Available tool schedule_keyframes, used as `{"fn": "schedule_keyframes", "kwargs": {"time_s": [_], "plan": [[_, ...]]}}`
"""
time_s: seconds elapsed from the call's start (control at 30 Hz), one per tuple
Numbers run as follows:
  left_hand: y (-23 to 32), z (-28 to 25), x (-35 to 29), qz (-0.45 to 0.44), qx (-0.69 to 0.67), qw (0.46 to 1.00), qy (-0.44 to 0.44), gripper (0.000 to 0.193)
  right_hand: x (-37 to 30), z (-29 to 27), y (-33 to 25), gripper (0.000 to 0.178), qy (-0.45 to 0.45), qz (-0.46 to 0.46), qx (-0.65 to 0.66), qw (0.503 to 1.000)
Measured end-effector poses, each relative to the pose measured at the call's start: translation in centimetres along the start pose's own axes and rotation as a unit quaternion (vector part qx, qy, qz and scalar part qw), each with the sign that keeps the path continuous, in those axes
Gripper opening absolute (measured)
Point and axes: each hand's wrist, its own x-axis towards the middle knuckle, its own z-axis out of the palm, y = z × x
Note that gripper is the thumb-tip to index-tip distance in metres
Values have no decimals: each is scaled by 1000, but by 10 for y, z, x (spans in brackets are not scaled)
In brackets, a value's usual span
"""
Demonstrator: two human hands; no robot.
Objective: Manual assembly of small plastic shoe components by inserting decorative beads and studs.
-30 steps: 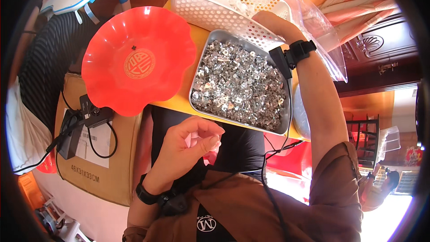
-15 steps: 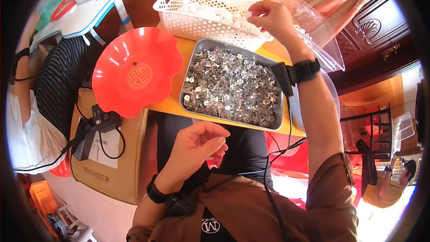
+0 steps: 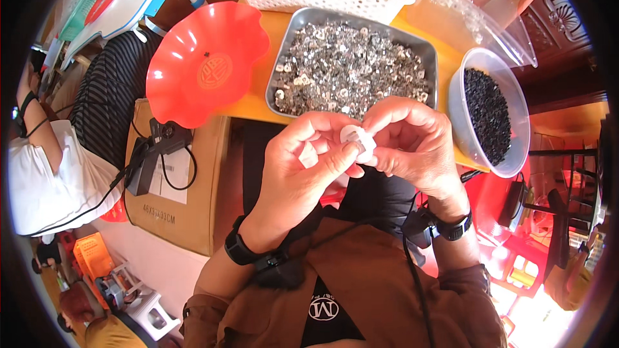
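Above my lap, right in front of the metal tray, my two hands meet around a small white plastic part (image 3: pixel 365 146). My left hand (image 3: pixel 303 164) pinches it between thumb and fingers from the left. The fingertips of my right hand (image 3: pixel 419 148) close on its right side. A greyish patch shows on the part's face; its exact kind is not clear. Just beyond my fingers lies the grey metal tray (image 3: pixel 434 64), filled with small silvery metal pieces (image 3: pixel 351 61). Behind it stands a white perforated basket (image 3: pixel 309 0) with white plastic parts in it.
A red scalloped plate (image 3: pixel 187 58) sits left of the tray. To the right are a clear tub (image 3: pixel 523 135) of small black pieces and a clear plastic bag (image 3: pixel 477 13). A cardboard box (image 3: pixel 193 212) with a black device and cables stands at left, near another person's arm (image 3: pixel 48 135).
My right hand has come back from the white basket to my left hand, and both now hold a white plastic part. The view has shifted, bringing the black pieces' tub into sight.
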Motion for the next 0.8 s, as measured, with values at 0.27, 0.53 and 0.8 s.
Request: {"fn": "schedule_keyframes", "kwargs": {"time_s": [0.27,0.53,0.8], "plan": [[-6,11,-1,-4,67,995,72,17,-15,-7,12,39,81,-146,-284,944],[-11,15,-1,-38,101,993,49,18,-27,-14,13,38,82,-224,-358,903],[-10,10,0,-80,58,995,15,22,-31,-18,21,39,89,-181,-301,932]]}}
